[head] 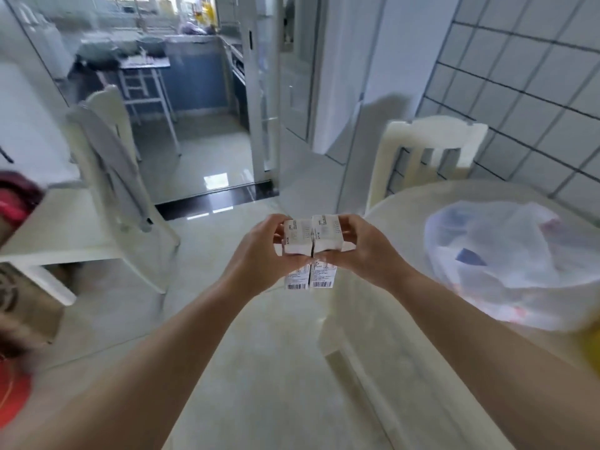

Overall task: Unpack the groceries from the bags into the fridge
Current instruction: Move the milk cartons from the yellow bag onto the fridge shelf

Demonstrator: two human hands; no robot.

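My left hand [259, 251] grasps cartons [310, 241] | my right hand [360, 248] grasps same cartons | bag [506, 264] on counter [406, 209]

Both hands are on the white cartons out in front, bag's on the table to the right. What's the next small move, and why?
Probably keep both grips and carry the white cartons forward toward the kitchen doorway. The left hand and right hand already hold them side by side in the air, clear of the plastic bag on the round table. No fridge is plainly visible, so finding it comes first.
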